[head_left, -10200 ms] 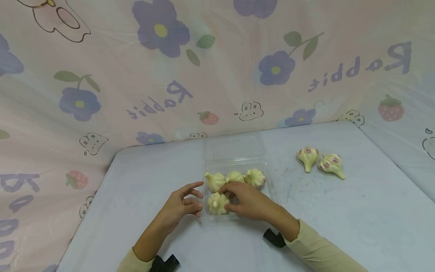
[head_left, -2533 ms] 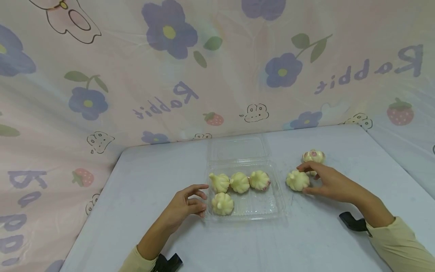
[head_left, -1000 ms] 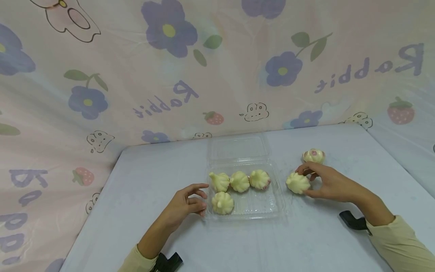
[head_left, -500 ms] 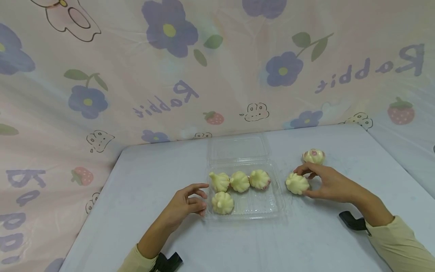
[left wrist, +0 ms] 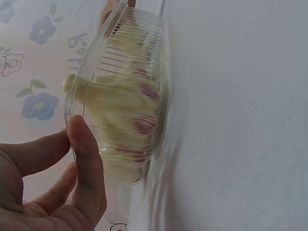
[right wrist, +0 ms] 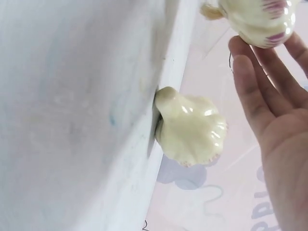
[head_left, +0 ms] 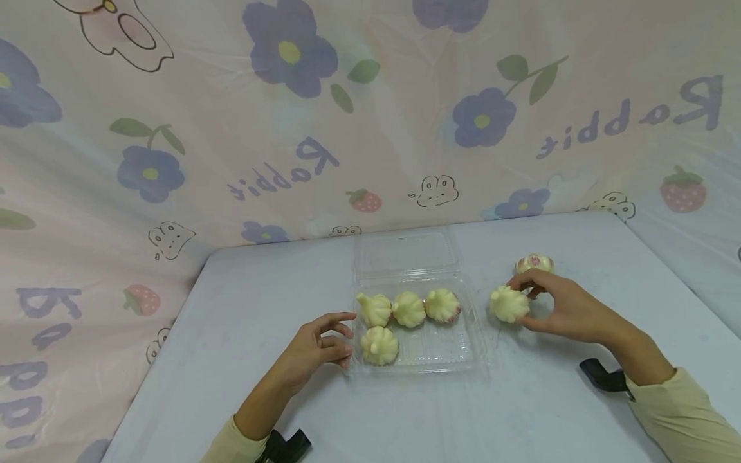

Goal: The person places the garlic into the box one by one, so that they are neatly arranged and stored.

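Observation:
My right hand grips a pale garlic bulb to the right of the box; in the right wrist view this bulb shows purple streaks and appears held off the table. My left hand is at the left side of a clear plastic box with its lid folded back. In the left wrist view the thumb and a finger touch the box rim. Inside the box, three garlic bulbs form the back row, and one more garlic bulb sits at front left.
Another loose garlic bulb lies on the white-covered table behind my right hand. The raised box lid lies toward the back wall. A printed cloth hangs behind the table.
Since the oldest frame, my right hand has left the box's front-left bulb and taken hold of a loose one on the right. That bulb has just risen slightly. My left hand stays put.

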A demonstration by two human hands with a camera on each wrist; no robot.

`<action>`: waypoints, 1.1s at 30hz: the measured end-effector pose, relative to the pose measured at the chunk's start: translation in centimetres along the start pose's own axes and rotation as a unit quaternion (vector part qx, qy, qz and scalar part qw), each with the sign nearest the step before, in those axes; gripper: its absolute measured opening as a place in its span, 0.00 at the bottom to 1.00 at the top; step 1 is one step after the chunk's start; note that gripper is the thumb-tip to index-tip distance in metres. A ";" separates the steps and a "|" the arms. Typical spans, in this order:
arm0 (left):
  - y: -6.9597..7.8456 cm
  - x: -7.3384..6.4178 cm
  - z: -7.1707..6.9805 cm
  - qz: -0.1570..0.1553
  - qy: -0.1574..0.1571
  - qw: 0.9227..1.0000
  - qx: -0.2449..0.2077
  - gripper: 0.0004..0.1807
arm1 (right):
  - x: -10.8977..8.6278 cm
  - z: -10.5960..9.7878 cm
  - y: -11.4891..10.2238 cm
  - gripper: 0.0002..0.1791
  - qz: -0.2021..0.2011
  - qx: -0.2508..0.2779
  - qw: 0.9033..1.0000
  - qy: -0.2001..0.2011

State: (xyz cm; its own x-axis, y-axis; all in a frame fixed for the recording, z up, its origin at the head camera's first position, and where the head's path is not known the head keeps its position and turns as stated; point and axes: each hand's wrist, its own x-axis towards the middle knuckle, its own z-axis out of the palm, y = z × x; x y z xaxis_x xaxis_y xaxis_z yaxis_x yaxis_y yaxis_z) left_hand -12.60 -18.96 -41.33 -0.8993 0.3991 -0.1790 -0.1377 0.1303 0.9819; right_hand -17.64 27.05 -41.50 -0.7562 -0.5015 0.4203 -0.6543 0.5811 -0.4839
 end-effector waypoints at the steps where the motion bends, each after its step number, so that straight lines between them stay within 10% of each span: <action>1: 0.0 0.0 0.0 0.000 0.000 1.000 0.000 0.33 | 0.0 -0.1 0.0 0.35 -0.004 -0.001 1.000 0.004; 33: 0.1 0.0 0.1 -0.004 -0.002 1.000 0.001 0.33 | 0.5 -2.2 -1.4 0.40 -0.031 0.027 0.996 0.081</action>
State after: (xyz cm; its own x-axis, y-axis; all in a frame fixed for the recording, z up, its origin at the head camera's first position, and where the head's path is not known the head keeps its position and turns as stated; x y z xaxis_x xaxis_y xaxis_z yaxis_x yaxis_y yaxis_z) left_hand -12.56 -18.90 -41.26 -0.8960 0.4022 -0.1879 -0.1448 0.1352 0.9802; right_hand -17.11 27.47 -38.92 -0.7070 -0.4223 0.5673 -0.7022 0.5148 -0.4919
